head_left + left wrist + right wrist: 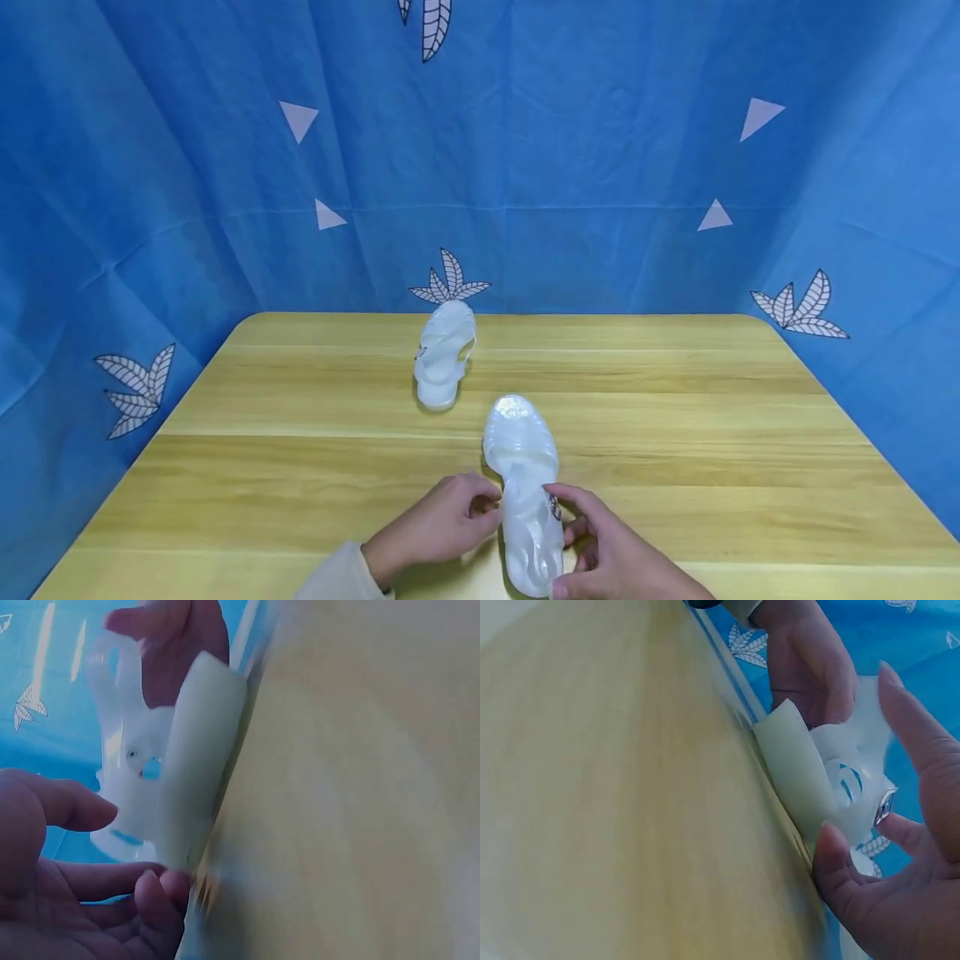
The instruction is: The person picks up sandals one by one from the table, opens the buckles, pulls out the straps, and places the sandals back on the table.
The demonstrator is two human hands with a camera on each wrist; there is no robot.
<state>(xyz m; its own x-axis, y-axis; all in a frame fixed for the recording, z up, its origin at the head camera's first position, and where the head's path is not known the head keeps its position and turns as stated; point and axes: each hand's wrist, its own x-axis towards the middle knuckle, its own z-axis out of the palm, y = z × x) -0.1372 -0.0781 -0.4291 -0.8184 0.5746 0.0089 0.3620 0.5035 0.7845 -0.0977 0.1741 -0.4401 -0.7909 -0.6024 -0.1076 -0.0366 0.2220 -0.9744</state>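
A translucent white jelly sandal (pixel 528 500) lies on the wooden table between the two hands, its toe pointing away and its heel close to me. Along its left side, the left hand (pixel 453 521) has loosely bent fingers; in the left wrist view the fingertips (pixel 174 889) meet the sole's lower edge, the thumb standing apart. On the other side is the right hand (pixel 607 542), its index finger by the metal buckle (pixel 886 806). Its thumb stands free above the sandal in the right wrist view. Neither hand visibly grips the sandal.
Another matching white sandal (pixel 444 358) lies farther back, slightly left, near the table's far edge. The wooden table (pixel 712 433) has rounded far corners. Blue cloth (pixel 585 150) printed with leaves and triangles hangs behind it and at both sides.
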